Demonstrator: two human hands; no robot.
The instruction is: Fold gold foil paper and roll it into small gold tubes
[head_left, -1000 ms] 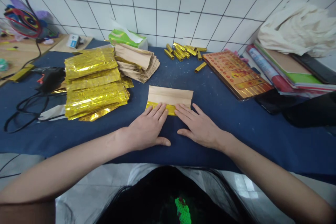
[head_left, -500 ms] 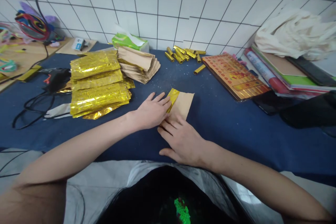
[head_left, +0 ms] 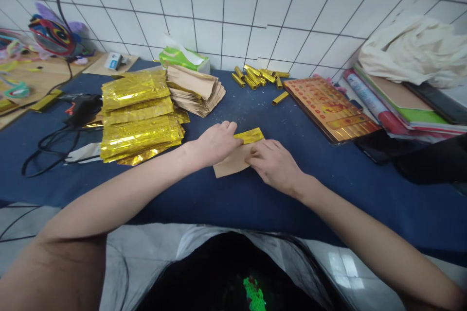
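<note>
On the blue table cover lies a sheet of gold foil paper [head_left: 233, 161], brown side up, with a gold strip folded over along its far edge. My left hand [head_left: 221, 143] is closed at the left end of that strip, thumb and fingertips gripping the paper. Across from it, my right hand [head_left: 273, 163] pinches the sheet near its right side, fingers curled. Both hands partly cover the sheet. To the left is a pile of gold foil sheets [head_left: 136, 116], beside a stack of brown-backed sheets [head_left: 193, 85].
Several small gold paper tubes [head_left: 255, 77] lie near the tiled wall, one [head_left: 280, 98] apart. An orange printed box [head_left: 330, 109] is at right, near books [head_left: 412, 102]. A black glue gun [head_left: 83, 109] with its cord is at left. A green tissue pack [head_left: 184, 60] stands behind.
The sheet has turned, so its gold strip now runs along the far edge. My flat, spread fingers have curled onto the paper, and my right hand has moved up and right.
</note>
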